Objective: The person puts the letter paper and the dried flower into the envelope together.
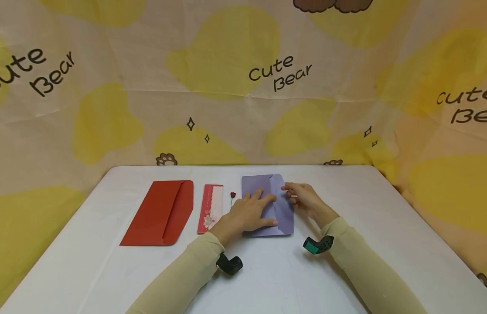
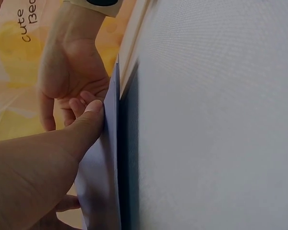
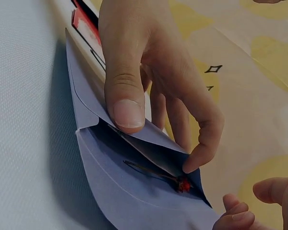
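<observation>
A purple envelope lies on the table with its flap folded out to the right. My left hand rests on its body, fingers spread, the thumb near the pocket's opening. In the right wrist view, a small dried red flower with a thin stem shows inside the gaping pocket, close below a left fingertip. Beside the flap's right edge is my right hand, fingers loosely bent, with nothing visible in them. Left of the envelope lies another small red flower, its stem partly hidden by the left hand.
A red envelope lies at the left, its flap also folded out to the right. Between it and the left hand is a red and white card with printed flowers. A patterned cloth hangs behind the white table.
</observation>
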